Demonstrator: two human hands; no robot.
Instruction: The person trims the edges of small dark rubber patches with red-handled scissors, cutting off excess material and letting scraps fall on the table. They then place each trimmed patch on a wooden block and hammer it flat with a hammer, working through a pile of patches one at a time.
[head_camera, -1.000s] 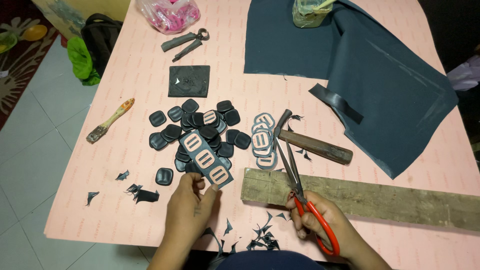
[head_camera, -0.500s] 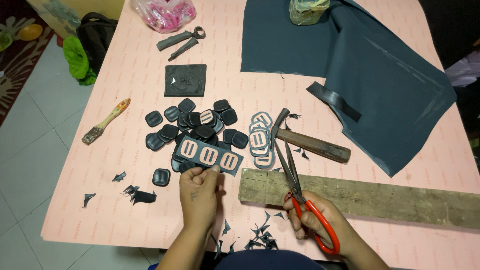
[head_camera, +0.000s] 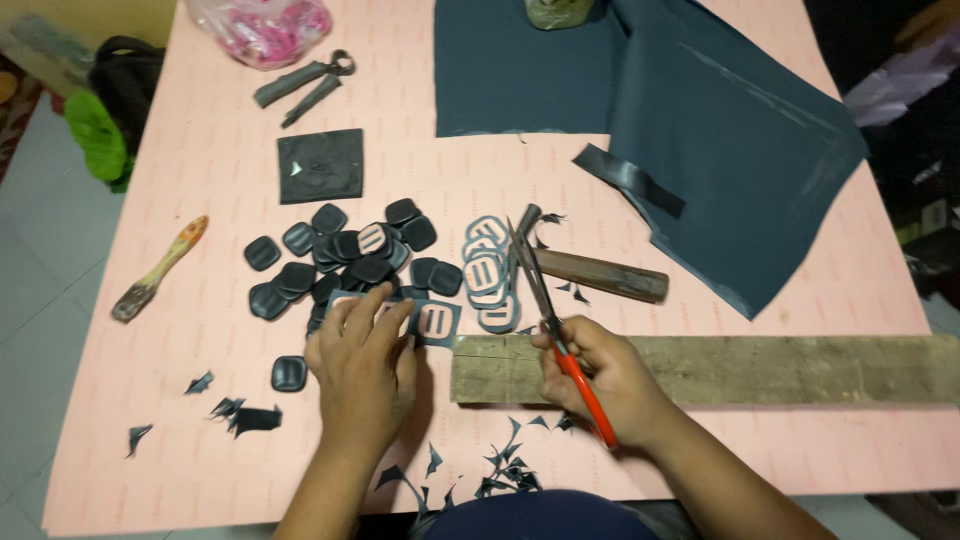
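I see the left hand with its fingers closed on a dark strip of slotted cutouts, held flat on the pink counter just left of the wooden plank. The right hand grips red-handled scissors, blades pointing away, nearly closed, over the plank's left end. A pile of dark rounded pieces lies beyond the left hand; a hammer rests beside the scissors' tips.

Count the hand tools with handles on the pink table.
4: scissors in the right hand, hammer beside them, brush at left, pliers at top. None seem hidden.
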